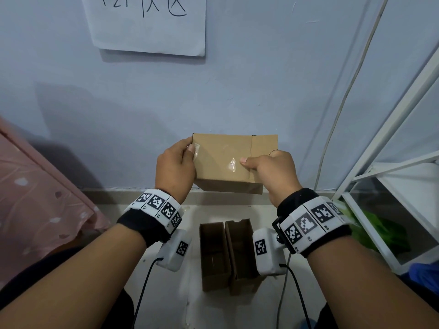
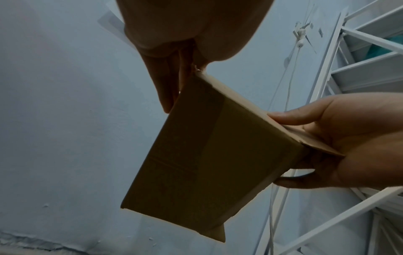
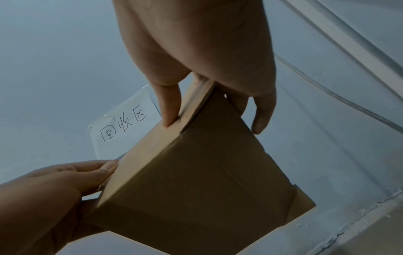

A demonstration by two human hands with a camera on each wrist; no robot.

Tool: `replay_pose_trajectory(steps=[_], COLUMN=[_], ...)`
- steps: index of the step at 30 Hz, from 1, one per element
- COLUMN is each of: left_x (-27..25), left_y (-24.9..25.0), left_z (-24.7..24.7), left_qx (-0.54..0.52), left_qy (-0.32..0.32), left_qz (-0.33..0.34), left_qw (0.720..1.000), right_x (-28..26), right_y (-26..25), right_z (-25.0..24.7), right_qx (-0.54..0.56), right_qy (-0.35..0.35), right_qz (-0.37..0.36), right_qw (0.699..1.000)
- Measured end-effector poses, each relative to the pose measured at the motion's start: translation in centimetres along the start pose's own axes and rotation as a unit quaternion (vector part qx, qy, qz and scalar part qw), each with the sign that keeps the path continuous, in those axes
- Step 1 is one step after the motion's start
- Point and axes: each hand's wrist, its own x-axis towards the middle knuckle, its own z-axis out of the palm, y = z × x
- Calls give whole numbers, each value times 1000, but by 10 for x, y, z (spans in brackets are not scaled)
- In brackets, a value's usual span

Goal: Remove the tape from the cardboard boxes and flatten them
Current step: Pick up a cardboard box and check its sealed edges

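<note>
Both hands hold the cardboard box (image 1: 225,162) in mid-air above the floor, left hand (image 1: 174,168) pinching its taped left edge and right hand (image 1: 270,172) gripping the right end, so peel the clear tape (image 1: 231,163) slowly, bracing the box.

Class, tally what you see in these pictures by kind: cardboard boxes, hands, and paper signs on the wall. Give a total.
Cardboard boxes: 3 (held box, floor boxes and)
Hands: 2 (left hand, right hand)
Paper signs: 1 (sign)
Total: 6
</note>
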Motion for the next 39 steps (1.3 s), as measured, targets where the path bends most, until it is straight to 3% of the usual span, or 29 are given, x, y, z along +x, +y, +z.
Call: replay_pose_trajectory(steps=[7, 10, 14, 30, 35, 37, 39], left_x=[1, 1, -4, 2, -4, -7, -10], left_y=[0, 3, 11, 3, 8, 9, 10], left_z=[0, 0, -1, -7, -5, -1, 3], left_qx=[-23, -39, -43, 17, 43, 69, 76], left_qy=[27, 39, -7, 11, 0, -8, -16], left_qz=[0, -30, -76, -8, 8, 18, 21], left_qw=[999, 998, 996, 1000, 999, 997, 997], right_x=[0, 0, -1, -7, -11, -17, -19], right_y=[3, 3, 4, 3, 7, 7, 8], right_z=[-4, -5, -2, -5, 1, 7, 19], right_qx=[-24, -22, -27, -159, -323, -406, -467], right_qy=[-8, -9, -8, -17, 65, 65, -15], right_qz=[-7, -5, -7, 22, 1, -99, -225], right_qw=[1000, 1000, 1000, 987, 944, 906, 855])
